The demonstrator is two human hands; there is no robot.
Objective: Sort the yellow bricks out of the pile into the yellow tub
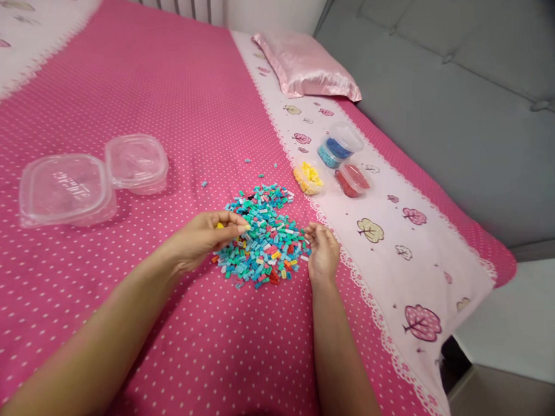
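Note:
A heap of small toy building bricks [265, 245], mostly teal and blue with some white, pink, red and yellow, lies on the pink dotted bedspread. Over its left side is my left hand [217, 231], closed in a pinch. Yellow bricks [220, 225] show between its fingers, and a bit of yellow sits at the fingertips. At the heap's right edge my right hand [323, 249] has its fingers curled in; whatever they hold is hidden. Beyond it stands a small clear tub of yellow bricks [309, 178].
Past the yellow tub are a tub of red bricks [352, 180] and stacked tubs with blue bricks [337, 148]. Two lidded clear containers [67, 188] [137, 161] stand at left. A pink satin pillow [306, 64] lies at the back, beside a grey padded panel [438, 105].

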